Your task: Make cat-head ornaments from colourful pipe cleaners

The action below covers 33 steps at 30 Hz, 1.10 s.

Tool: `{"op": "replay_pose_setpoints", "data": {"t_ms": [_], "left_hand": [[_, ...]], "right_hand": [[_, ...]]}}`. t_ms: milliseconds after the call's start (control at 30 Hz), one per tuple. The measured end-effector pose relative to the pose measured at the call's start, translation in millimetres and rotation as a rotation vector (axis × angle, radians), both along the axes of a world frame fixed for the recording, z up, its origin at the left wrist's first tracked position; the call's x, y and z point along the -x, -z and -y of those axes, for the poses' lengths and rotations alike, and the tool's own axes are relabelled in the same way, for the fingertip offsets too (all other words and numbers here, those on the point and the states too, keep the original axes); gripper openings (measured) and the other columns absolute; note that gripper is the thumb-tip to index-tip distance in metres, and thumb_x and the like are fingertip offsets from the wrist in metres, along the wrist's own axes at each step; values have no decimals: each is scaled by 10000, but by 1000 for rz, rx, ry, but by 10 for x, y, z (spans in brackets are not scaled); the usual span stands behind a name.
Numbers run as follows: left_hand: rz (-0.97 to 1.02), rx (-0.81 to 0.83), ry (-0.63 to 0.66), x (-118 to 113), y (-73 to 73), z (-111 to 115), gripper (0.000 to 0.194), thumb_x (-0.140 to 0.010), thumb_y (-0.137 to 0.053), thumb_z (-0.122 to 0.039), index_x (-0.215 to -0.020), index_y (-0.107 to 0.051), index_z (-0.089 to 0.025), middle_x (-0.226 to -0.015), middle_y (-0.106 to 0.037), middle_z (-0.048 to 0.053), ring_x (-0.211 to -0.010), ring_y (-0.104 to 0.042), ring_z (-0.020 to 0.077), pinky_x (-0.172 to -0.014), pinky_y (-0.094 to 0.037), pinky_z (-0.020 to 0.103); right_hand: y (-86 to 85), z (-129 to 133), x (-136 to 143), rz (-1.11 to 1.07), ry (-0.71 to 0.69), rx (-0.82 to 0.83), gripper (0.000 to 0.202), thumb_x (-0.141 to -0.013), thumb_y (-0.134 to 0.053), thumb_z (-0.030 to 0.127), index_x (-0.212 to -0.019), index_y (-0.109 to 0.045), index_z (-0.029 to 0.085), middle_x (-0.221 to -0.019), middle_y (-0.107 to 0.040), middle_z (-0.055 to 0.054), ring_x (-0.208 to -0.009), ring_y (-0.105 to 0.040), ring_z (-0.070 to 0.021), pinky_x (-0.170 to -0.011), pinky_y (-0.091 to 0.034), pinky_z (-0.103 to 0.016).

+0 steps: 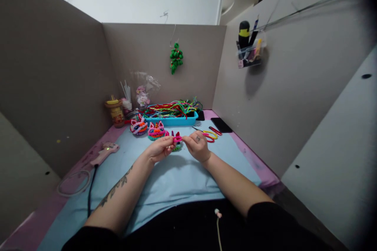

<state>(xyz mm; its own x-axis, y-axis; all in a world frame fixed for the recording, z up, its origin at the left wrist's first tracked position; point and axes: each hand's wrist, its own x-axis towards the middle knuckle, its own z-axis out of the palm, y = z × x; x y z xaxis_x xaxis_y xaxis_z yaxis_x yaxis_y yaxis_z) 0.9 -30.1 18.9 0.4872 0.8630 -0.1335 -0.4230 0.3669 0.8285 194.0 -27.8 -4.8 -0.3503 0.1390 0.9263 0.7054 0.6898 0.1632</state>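
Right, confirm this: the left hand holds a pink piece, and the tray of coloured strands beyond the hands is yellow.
Not quite: the tray is blue, not yellow, as the head view shows. The rest stands: the left hand holds a pink piece, and coloured strands lie in the tray.

A knobbly green ornament (176, 59) hangs by a thin wire against the grey back panel (138, 53). On the right-hand panel (294, 66), a clear holder (255, 62) carries a black object with a yellow band (244, 36) among slimmer items, too small here to tell apart. A dark phone (221, 125) lies flat near the foot of that panel. At back left stand a yellow-topped container (116, 114), upright white sticks (126, 91) and pink flowers (143, 97) near crinkled clear plastic (151, 82).
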Motion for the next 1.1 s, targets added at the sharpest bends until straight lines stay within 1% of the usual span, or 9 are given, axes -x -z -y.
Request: {"op": "replay_pose_setpoints", "data": {"t_ms": [100, 200, 333, 433, 567, 700, 800, 933, 1100], "left_hand": [[82, 46, 23, -21, -28, -31, 122, -704, -703, -140, -767, -613, -87, -625, -518, 10, -493, -452, 27, -372, -348, 78], [148, 95, 29, -37, -109, -68, 58, -746, -643, -104, -731, -591, -84, -572, -451, -22, -447, -378, 4, -334, -271, 50], [217, 144, -12, -12, -224, -78, 71, -806, -552, -93, -747, -587, -75, -562, -421, -25, -447, -374, 7, -330, -260, 47], [254, 178, -20, 23, -254, -52, 96, -826, -518, -102, -762, -581, -68, -573, -422, -19, -452, -379, 11, -322, -251, 50], [293, 200, -35, 18, -221, -14, 83, -818, -509, -78, -752, -559, -70, -618, -452, -6, -454, -375, 2, -319, -232, 48], [296, 127, -115, -48, -161, 1, 98, -773, -550, -43, -693, -529, -96, -576, -410, -35, -440, -355, 3, -319, -216, 53], [294, 75, -135, -81, -126, 10, 88, -745, -572, -38, -694, -531, -97, -585, -433, -36, -423, -331, -3, -310, -201, 61], [294, 70, -94, -55, -121, 39, 97, -719, -586, -42, -670, -523, -97, -601, -464, -30, -395, -281, -17, -298, -173, 65], [226, 92, 26, -6, -168, 89, 42, -744, -575, -103, -714, -558, -80, -608, -459, -13, -406, -272, -7, -294, -167, 73]], "right_hand": [[-42, -41, 5, -13, -3, 37, 154, -860, -503, 184, -886, -653, 205, -650, -508, -38, -686, -420, -175, -691, -353, -317], [-129, -104, 27, -31, 8, 100, 161, -867, -494, 200, -875, -654, 204, -686, -515, -46, -723, -427, -184, -706, -352, -320], [-287, -146, 94, 2, 2, 126, 195, -876, -466, 199, -884, -661, 209, -715, -520, -52, -750, -424, -190, -729, -350, -326], [-350, -156, 146, 27, -5, 120, 207, -879, -455, 196, -898, -661, 213, -710, -514, -51, -751, -416, -190, -734, -349, -324], [-277, -184, 169, 35, -7, 109, 200, -874, -463, 187, -903, -660, 208, -703, -513, -49, -742, -413, -188, -729, -348, -321], [-169, -181, 157, 33, -7, 126, 195, -873, -467, 186, -895, -659, 209, -710, -515, -51, -738, -422, -185, -724, -349, -325], [-159, -137, 156, 16, -13, 129, 201, -876, -461, 189, -888, -661, 208, -703, -519, -51, -729, -423, -183, -720, -355, -327], [-176, -67, 167, -2, -34, 116, 206, -879, -460, 191, -864, -664, 203, -677, -518, -49, -714, -421, -178, -702, -361, -323], [-142, -49, 141, 7, -44, 118, 206, -881, -462, 201, -895, -667, 219, -693, -511, -51, -730, -431, -178, -707, -362, -324]]}}
